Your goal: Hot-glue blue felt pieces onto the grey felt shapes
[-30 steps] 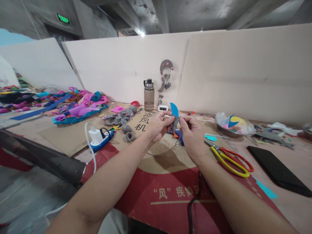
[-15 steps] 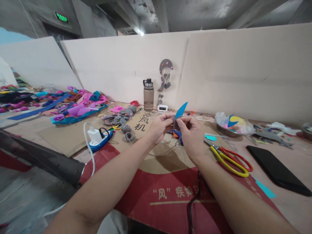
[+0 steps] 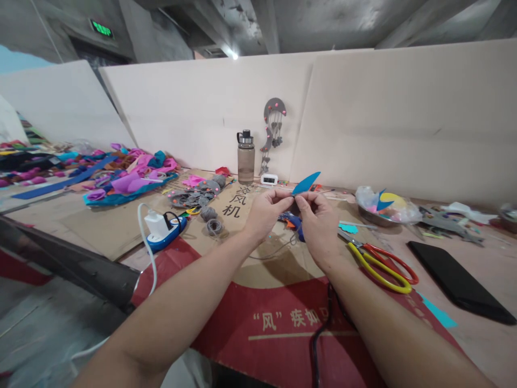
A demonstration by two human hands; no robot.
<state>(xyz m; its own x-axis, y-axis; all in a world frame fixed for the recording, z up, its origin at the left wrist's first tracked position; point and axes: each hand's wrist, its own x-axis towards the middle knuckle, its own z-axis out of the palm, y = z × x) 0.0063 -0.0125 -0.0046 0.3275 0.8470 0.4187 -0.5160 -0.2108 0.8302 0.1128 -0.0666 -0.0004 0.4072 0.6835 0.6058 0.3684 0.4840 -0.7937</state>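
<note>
A pointed, leaf-shaped blue felt piece (image 3: 307,184) sticks up between my two hands, tip to the upper right. My left hand (image 3: 266,215) pinches near its lower end with thumb and fingers. Right beside it, my right hand (image 3: 319,226) grips the same end, thumb on the near side. The fingertips nearly meet and hide the base of the piece. Below them, a dark blue and orange item (image 3: 291,221) lies partly covered on the cardboard (image 3: 278,269). A thin grey cord (image 3: 270,256) curves across the cardboard under my hands.
Scissors with red and yellow handles (image 3: 375,269) and a flat black device (image 3: 452,277) lie to the right. A metal bowl (image 3: 377,220) stands behind them. Leftward are a blue power strip (image 3: 163,240), grey yarn (image 3: 209,214) and felt scraps (image 3: 137,180). A bottle (image 3: 246,161) stands behind.
The blue felt piece has tilted further to the right and lies flatter. My fingertips have drawn closer together at its base; the arms have barely moved.
</note>
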